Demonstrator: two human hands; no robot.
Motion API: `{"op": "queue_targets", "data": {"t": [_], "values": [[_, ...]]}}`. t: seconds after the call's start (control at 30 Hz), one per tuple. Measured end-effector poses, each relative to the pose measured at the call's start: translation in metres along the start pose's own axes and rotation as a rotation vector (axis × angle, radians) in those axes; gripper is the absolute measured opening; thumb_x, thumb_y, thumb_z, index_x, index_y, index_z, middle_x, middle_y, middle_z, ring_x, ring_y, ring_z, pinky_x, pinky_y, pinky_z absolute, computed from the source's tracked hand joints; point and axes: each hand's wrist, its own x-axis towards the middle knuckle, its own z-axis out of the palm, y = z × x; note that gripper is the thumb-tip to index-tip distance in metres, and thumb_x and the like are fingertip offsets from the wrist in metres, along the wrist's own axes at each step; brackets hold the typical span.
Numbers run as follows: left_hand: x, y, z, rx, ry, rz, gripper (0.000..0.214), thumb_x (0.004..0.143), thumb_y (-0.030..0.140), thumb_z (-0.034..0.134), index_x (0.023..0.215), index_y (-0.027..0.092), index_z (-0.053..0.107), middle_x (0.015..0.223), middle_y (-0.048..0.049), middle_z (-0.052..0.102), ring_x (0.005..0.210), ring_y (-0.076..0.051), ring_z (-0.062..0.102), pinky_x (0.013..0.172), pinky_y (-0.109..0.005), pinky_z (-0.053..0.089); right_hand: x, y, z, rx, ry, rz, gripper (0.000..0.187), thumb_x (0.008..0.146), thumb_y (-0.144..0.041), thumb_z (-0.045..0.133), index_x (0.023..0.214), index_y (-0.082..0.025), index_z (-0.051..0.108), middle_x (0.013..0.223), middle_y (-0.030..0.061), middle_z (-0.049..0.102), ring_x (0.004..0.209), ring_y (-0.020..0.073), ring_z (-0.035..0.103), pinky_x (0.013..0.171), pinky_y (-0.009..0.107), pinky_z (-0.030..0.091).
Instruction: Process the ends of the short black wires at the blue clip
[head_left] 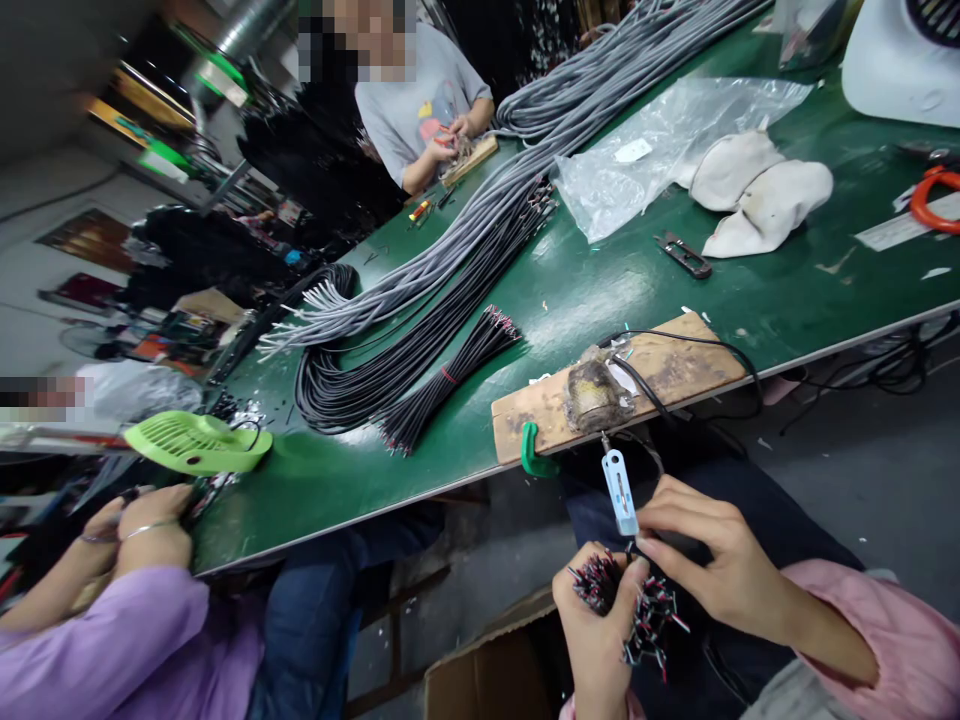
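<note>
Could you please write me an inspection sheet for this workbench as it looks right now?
Surface: green table, scuffed, with scraps of wire on it.
Job's things: bundle of stripped wire ends held in the left hand; right hand pinches one wire near the blue-handled tool hanging from the wooden board.
Clutter: plastic bag, white cloth gloves, small cutter, green fan.
Grippers: both hands closed on wires.
Cables: grey cable run, black wire bundles, black cord over the board.
Surroundings: two other people at the table, cardboard box below.
</note>
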Motion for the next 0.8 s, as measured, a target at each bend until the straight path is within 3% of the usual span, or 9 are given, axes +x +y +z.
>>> {"op": "queue_targets", "data": {"t": [0.1, 0.3, 0.47, 0.8], "values": [[0.001, -0.001, -0.002, 0.056, 0.021, 0.026, 0.03, 0.071, 0.03, 0.078, 0.057, 0.014, 0.057, 0.052, 0.004, 0.051, 0.051, -0.009, 0.041, 0.051, -0.02, 0.035, -0.002, 0.0, 0.0, -0.021, 0.05, -0.012, 0.014, 0.088, -0.01, 0.061, 0.096, -0.017, 0.07, 0.081, 0.0068, 0.069, 0.077, 0.0207, 0.059, 0.07, 0.036, 0.048], [0.001, 0.004, -0.003, 0.128, -0.069, -0.003, 0.027, 0.076, 0.029, 0.073, 0.061, 0.015, 0.056, 0.055, 0.004, 0.05, 0.054, -0.011, 0.041, 0.055, -0.022, 0.037, -0.003, 0.001, -0.001, -0.038, -0.015, -0.031, 0.019, 0.089, -0.007, 0.058, 0.1, -0.017, 0.07, 0.084, 0.008, 0.071, 0.08, 0.0216, 0.059, 0.072, 0.038, 0.048], [0.001, 0.005, -0.003, 0.169, -0.088, -0.013, 0.027, 0.076, 0.029, 0.073, 0.061, 0.015, 0.055, 0.058, 0.0027, 0.052, 0.057, -0.012, 0.044, 0.058, -0.024, 0.039, 0.001, 0.001, 0.001, 0.068, -0.024, 0.02, 0.016, 0.087, -0.007, 0.06, 0.095, -0.016, 0.072, 0.083, 0.0074, 0.07, 0.079, 0.0197, 0.061, 0.07, 0.032, 0.051], [0.006, -0.008, -0.008, 0.095, -0.076, -0.041, 0.024, 0.072, 0.028, 0.076, 0.062, 0.014, 0.059, 0.058, 0.0024, 0.056, 0.055, -0.012, 0.046, 0.056, -0.023, 0.04, -0.004, 0.005, 0.005, 0.054, 0.006, 0.023, 0.021, 0.091, -0.007, 0.056, 0.105, -0.013, 0.07, 0.086, 0.0084, 0.067, 0.08, 0.0174, 0.062, 0.071, 0.028, 0.052]]}}
